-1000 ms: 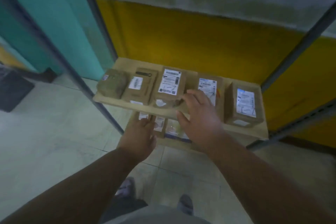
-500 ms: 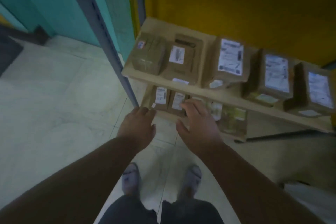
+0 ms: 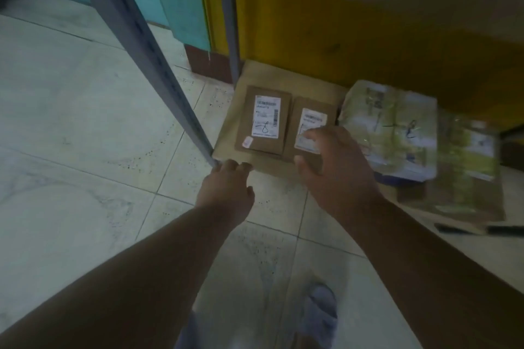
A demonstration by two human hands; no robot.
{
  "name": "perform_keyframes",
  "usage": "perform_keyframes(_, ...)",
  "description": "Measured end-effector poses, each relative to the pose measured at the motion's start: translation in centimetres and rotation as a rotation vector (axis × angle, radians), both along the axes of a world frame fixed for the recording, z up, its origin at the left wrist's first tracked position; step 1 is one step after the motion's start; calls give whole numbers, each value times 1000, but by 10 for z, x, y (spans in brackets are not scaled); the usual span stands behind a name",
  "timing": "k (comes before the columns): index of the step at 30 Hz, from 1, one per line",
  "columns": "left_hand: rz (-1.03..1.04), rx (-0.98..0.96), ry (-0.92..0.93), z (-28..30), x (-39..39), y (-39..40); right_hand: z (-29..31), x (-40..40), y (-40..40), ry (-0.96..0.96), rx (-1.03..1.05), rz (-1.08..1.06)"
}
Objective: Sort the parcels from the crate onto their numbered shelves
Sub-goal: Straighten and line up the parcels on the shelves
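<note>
The lowest wooden shelf [image 3: 272, 76] sits just above the floor and carries several parcels. A brown parcel [image 3: 263, 119] with a white label lies at its left. A second brown parcel [image 3: 310, 119] lies beside it. My right hand [image 3: 337, 167] is spread over this second parcel, fingertips on its label and thumb at its near edge; I cannot tell if it grips. My left hand [image 3: 226, 193] holds nothing, its bent fingers touching the shelf's front left corner. A clear-wrapped parcel [image 3: 397, 127] and another wrapped parcel [image 3: 467, 173] lie to the right.
A grey slotted rack post [image 3: 147, 51] slants down to the shelf's front left corner, and a rear post [image 3: 229, 22] stands against the yellow wall [image 3: 354, 37]. Pale tiled floor [image 3: 85, 136] spreads left. My sandalled foot [image 3: 320, 317] is below. No crate is in view.
The view has dropped from the upper shelf to the lowest one. Both hands have moved down and forward; my right hand now lies on the second brown parcel, my left at the shelf corner.
</note>
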State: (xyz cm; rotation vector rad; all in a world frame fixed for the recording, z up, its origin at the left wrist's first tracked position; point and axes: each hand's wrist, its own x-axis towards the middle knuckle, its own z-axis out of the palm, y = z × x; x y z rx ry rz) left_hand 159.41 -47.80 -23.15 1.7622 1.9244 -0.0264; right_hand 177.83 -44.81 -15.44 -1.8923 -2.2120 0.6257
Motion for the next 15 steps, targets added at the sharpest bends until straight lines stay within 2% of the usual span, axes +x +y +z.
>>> perform_keyframes(8, -128, 311, 130, -120, 15, 76, -122, 4, 63, -80, 63, -29)
perform_keyframes(12, -238, 355, 127, -155, 10, 104, -166, 4, 84, -66, 85, -79)
perform_keyframes(15, -306, 378, 145, -161, 4, 106, -187, 6, 89, -73, 43, -84)
